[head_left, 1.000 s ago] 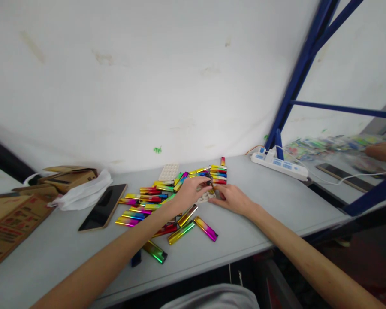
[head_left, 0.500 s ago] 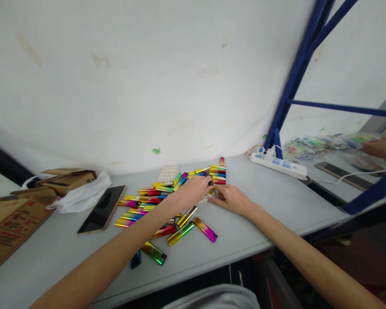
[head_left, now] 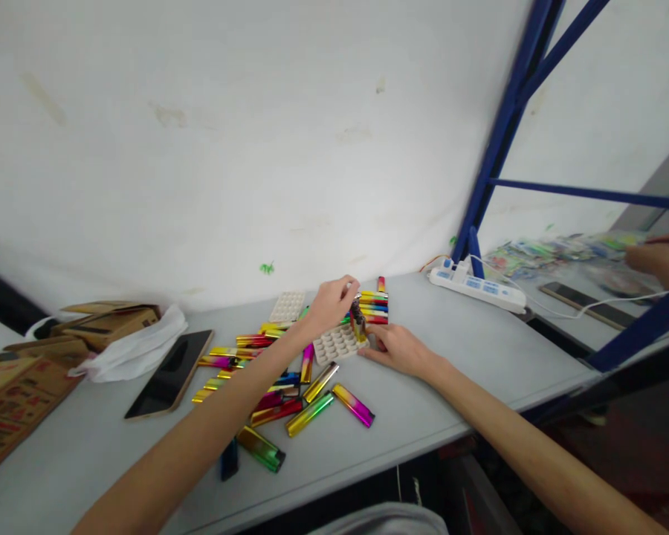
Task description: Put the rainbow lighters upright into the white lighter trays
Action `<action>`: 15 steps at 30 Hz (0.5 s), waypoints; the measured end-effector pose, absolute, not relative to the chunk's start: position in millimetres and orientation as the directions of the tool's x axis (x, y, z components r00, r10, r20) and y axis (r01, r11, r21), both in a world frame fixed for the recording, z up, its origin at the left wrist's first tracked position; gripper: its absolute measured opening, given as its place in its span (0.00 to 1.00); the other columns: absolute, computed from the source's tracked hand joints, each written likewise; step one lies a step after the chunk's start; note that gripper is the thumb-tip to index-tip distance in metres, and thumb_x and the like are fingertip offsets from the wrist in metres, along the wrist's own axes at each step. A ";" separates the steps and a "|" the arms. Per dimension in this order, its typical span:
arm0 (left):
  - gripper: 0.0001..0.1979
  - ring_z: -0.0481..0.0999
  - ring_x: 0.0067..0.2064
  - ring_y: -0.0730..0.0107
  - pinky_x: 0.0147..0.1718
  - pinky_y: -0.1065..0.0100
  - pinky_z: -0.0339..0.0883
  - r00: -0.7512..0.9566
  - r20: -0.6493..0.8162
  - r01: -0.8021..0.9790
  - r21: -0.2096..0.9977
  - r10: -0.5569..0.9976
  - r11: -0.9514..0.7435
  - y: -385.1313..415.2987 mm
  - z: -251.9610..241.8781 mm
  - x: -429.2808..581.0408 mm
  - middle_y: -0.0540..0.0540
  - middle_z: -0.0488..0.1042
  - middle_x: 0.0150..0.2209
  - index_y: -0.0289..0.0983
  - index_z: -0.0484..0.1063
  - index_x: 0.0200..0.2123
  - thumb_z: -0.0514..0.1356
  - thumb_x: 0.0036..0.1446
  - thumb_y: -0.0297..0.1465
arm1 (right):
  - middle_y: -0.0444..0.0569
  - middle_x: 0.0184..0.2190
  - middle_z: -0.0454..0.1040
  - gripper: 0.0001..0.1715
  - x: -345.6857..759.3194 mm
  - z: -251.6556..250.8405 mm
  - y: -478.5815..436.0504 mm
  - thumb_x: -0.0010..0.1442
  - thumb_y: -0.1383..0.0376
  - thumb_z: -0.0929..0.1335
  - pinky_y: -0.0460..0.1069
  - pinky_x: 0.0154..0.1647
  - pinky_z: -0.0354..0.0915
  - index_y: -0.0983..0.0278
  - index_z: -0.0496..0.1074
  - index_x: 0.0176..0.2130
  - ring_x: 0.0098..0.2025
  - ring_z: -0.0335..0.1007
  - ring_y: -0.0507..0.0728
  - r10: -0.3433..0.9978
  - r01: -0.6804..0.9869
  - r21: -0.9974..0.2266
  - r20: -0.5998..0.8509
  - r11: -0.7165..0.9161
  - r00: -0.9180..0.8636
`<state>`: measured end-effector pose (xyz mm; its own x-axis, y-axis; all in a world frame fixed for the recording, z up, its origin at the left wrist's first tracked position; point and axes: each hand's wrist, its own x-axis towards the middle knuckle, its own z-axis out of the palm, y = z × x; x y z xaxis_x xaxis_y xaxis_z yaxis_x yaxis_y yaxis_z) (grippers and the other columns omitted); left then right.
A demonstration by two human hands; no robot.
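Note:
Near the back of the tabletop, a white tray with rows of round holes (head_left: 334,345) lies flat. Several dark-topped metallic lighters (head_left: 358,324) stand upright at its right end. My left hand (head_left: 330,305) is over the tray, fingers drawn together beside the lighters' tops; anything small between the fingertips is hidden. My right hand (head_left: 395,348) grips the tray's right corner between thumb and forefinger, the forefinger close to the standing lighters. Loose shiny lighters in gold, red, green and purple, one a gold-purple lighter (head_left: 354,405), lie around my left forearm.
A second white holed tray (head_left: 288,307) lies by the wall. To the left are a phone (head_left: 170,374), a white plastic bag (head_left: 134,345) and cardboard boxes (head_left: 22,405). A power strip (head_left: 476,288) sits right, near a blue metal frame (head_left: 493,156). Another person's hand (head_left: 655,260) shows beyond.
My left hand has lifted up and left from the tray's right end, uncovering the tray and the upright lighters. My right hand stays at the tray's corner. The view has shifted slightly.

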<state>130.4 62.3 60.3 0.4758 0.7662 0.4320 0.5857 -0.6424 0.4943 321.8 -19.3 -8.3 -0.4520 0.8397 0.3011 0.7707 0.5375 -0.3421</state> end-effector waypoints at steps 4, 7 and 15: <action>0.12 0.79 0.38 0.63 0.43 0.67 0.69 0.534 0.319 0.636 0.458 0.783 -0.621 122.6 60.8 170.4 0.43 0.82 0.36 0.33 0.81 0.45 0.58 0.66 0.29 | 0.46 0.29 0.75 0.17 322.0 -7.6 -19.4 0.69 0.52 0.68 0.47 0.29 0.55 0.65 0.71 0.42 0.27 0.67 0.53 0.844 0.774 -0.343 0.286 0.532 -0.454; 0.09 0.80 0.41 0.61 0.46 0.65 0.71 0.569 0.247 0.642 0.463 0.784 -0.612 159.5 56.0 208.0 0.40 0.82 0.38 0.31 0.81 0.42 0.63 0.63 0.29 | 0.46 0.29 0.74 0.17 322.3 -7.7 -19.7 0.69 0.52 0.68 0.47 0.30 0.55 0.64 0.71 0.43 0.28 0.67 0.54 0.838 0.767 -0.346 0.296 0.541 -0.458; 0.19 0.77 0.52 0.57 0.50 0.51 0.76 0.628 0.122 0.603 0.549 0.769 -0.579 196.5 28.1 270.3 0.39 0.73 0.57 0.36 0.71 0.58 0.62 0.68 0.38 | 0.47 0.31 0.75 0.17 324.1 -10.3 -18.1 0.69 0.52 0.68 0.47 0.31 0.57 0.64 0.70 0.43 0.30 0.68 0.54 0.840 0.768 -0.346 0.291 0.538 -0.457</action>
